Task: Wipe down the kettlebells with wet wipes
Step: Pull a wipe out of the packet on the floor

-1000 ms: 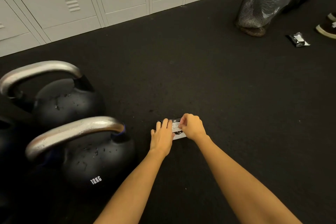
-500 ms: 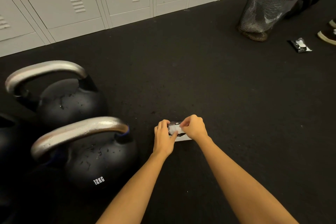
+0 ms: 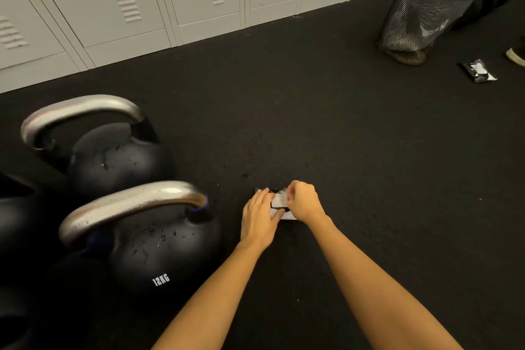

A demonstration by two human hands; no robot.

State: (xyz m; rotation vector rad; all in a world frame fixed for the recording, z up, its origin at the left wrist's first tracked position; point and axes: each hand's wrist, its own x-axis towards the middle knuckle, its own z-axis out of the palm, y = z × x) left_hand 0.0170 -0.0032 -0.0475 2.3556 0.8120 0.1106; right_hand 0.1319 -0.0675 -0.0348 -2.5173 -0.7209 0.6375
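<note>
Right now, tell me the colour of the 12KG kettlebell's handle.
Silver metal handle on a black 12KG kettlebell, shown in the head view.

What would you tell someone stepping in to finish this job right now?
Left hand presses flat on the small black-and-white wet wipe packet on the black rubber floor. Right hand pinches a white wipe at its opening. The black 12KG kettlebell with steel handle and the second black kettlebell behind it stand left, untouched. Done: packet opened. Left: pull the wipe, wipe every kettlebell.
</note>
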